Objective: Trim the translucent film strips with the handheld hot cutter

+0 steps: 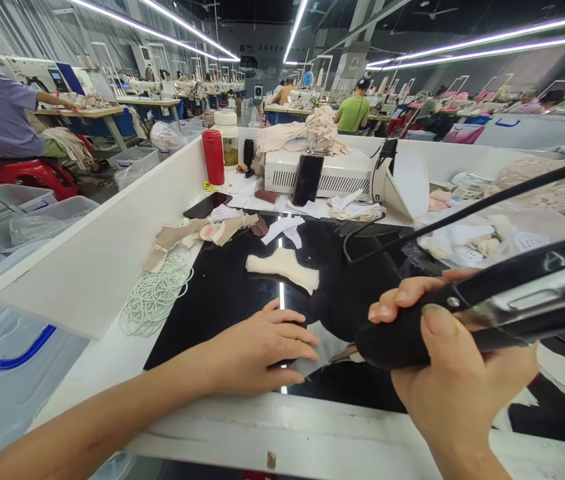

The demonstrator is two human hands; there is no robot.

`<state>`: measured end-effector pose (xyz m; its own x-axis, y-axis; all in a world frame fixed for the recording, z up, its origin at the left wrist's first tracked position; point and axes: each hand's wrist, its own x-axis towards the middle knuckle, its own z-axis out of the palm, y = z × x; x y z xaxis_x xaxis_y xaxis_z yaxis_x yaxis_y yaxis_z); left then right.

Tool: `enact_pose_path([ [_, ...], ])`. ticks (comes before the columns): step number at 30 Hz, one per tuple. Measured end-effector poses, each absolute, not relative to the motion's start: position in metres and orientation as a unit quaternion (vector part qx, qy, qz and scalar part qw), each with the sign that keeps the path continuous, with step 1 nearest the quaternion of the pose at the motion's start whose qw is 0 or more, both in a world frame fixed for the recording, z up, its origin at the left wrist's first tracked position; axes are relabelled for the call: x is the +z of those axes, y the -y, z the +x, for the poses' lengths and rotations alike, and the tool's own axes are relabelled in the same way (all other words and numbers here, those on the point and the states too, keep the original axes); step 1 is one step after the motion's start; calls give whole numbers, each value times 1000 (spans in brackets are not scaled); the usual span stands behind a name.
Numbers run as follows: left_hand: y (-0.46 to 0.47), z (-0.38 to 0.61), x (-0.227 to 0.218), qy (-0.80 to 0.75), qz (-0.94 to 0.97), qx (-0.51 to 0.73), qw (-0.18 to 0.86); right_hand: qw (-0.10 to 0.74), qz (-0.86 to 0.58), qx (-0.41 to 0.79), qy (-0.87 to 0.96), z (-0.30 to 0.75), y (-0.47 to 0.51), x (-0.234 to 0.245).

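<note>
In the right hand (455,373), wrapped in a firm grip, a black tool (397,337) with its metal tip (346,354) pointing left, at the right edge of a small grey fabric piece (319,353). At that piece's left side, the left hand (262,347), palm down and spread wide. Under both, a glossy black tabletop (222,293). Just beyond, a cream piece (285,267) lying flat; to the left, a tangle of pale green cord (157,293). Farther off, a red bottle (213,157) at left and an upright phone (307,180) in front of a white box (345,175). Far away, a person in a green shirt (353,115).
</note>
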<state>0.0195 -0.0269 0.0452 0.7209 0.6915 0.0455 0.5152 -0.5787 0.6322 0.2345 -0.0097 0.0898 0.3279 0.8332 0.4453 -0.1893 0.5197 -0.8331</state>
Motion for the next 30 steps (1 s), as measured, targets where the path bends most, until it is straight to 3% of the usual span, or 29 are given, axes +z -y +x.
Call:
enact_pose_path([
  [30, 23, 15, 46, -326, 873, 159, 326, 717, -291, 405, 488, 215, 31, 87],
])
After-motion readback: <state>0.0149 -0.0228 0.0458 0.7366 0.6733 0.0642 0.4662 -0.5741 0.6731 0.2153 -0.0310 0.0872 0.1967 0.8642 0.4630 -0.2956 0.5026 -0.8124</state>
